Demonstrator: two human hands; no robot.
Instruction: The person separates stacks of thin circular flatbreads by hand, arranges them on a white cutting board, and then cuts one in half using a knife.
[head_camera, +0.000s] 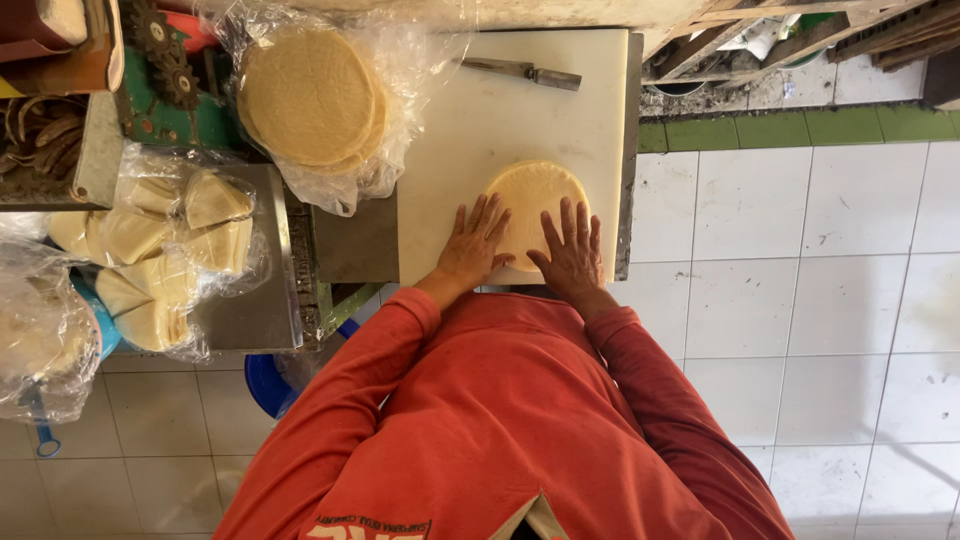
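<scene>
Both hands lie flat, fingers spread: left hand (473, 243) and right hand (573, 250) press a stack of round dough sheets (534, 203) on the white cutting board (500, 110). Step judged: squaring the stack. Cutting would require the knife (525, 71) lying at the board's far edge.

white cutting board (470, 150) with a round pale dough disc (530, 195) and a knife (525, 72) along its far edge
</scene>
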